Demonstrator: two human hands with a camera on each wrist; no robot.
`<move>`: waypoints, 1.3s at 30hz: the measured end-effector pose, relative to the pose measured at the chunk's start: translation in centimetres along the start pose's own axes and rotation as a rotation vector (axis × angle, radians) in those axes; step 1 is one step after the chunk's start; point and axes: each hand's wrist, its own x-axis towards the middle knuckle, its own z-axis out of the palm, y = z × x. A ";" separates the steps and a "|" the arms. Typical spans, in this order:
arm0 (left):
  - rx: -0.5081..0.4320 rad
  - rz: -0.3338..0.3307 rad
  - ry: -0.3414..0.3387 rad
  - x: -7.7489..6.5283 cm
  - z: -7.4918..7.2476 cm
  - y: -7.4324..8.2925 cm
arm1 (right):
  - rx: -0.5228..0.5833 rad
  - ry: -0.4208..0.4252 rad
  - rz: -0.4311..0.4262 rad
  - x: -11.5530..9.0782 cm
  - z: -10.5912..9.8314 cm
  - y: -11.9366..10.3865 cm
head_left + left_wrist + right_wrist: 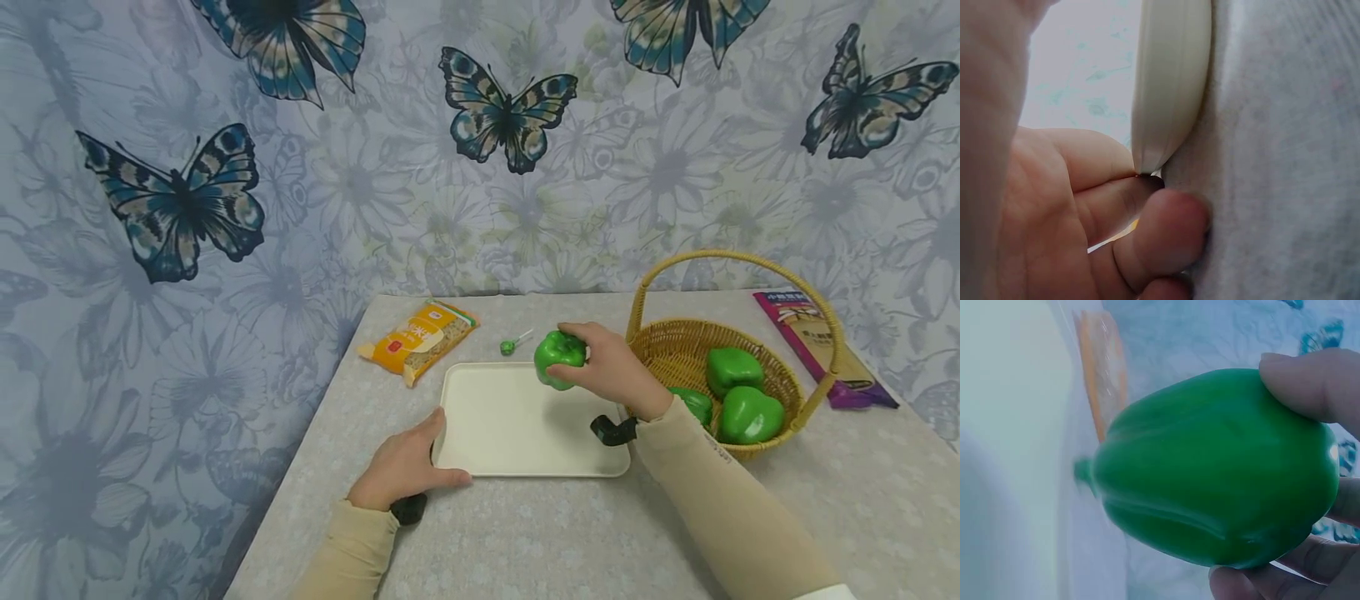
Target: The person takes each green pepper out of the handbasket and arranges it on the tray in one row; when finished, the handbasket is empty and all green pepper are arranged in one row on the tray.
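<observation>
My right hand [617, 367] holds a green bell pepper [557, 360] above the far right part of a cream rectangular tray [517, 421]. In the right wrist view, thumb and fingertips grip the bell pepper [1210, 469] around its blunt end, its short stem pointing toward the tray. My left hand [405, 467] rests at the tray's near left corner, thumb along the front edge and fingers along the left side. From the left wrist, fingertips [1172, 225] show right at the rim of the tray [1169, 81].
To the right stands a wicker basket [675, 337] with a tall handle, holding several green bell peppers [750, 415]. A purple-and-tan packet [817, 346] lies behind it. An orange bag of grain [423, 340] and a green lollipop [507, 347] lie beyond the tray, before the wall.
</observation>
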 end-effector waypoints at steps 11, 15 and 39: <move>0.003 0.009 -0.008 0.4 0.2 0.3 | 0.055 -0.105 -0.045 4.0 5.5 -1.8; 0.003 0.015 0.000 0.4 0.1 0.3 | 0.046 -0.137 -0.074 5.7 7.4 -2.2; 0.007 0.041 0.020 0.0 -0.2 0.0 | 0.003 -0.217 -0.075 11.0 14.2 -1.6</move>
